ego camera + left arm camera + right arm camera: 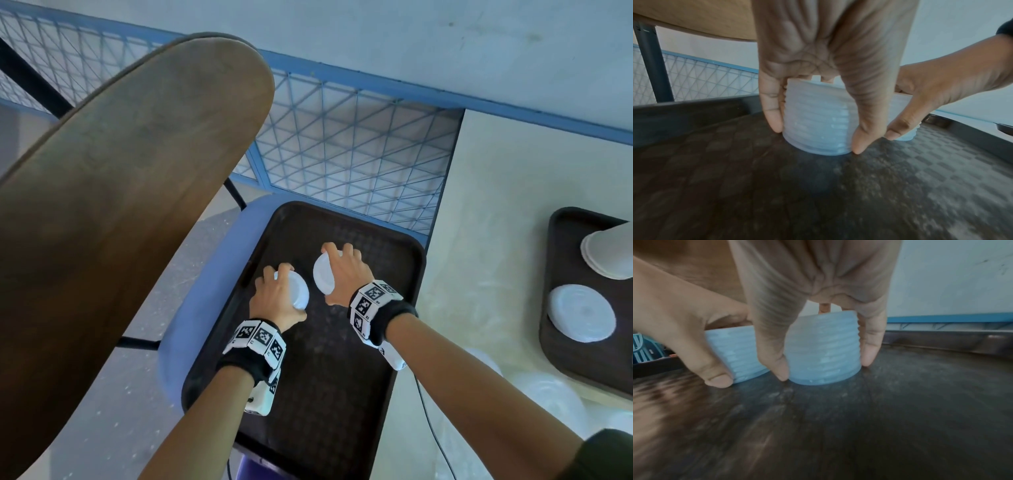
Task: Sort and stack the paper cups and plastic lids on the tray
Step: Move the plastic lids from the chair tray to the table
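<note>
Each hand grips its own stack of translucent plastic lids, both stacks standing on the dark tray [404,260] that sits on a blue chair seat [178,308]. The left hand [274,301] has its fingers [772,113] and thumb curled down the ribbed sides of the left lid stack [816,120], tips reaching almost to the tray floor; the right hand [346,270] clamps the right lid stack [824,348] the same way, thumb on one side and fingers on the other. The two stacks stand just beside each other, their walls close but apparently not touching. The likely trouble lies in merging them — if one stack is lifted with pressure only on its upper lids, the lower ones could drop away and scatter, since the lids look merely nested. Squeezing too hard could buckle the thin plastic or skew the column. The tray rests on a chair, so a sideways shove might shift it. On the table to the right, a second tray [555,274] holds a paper cup stack [606,253] lying on its side and more lids [579,318].
</note>
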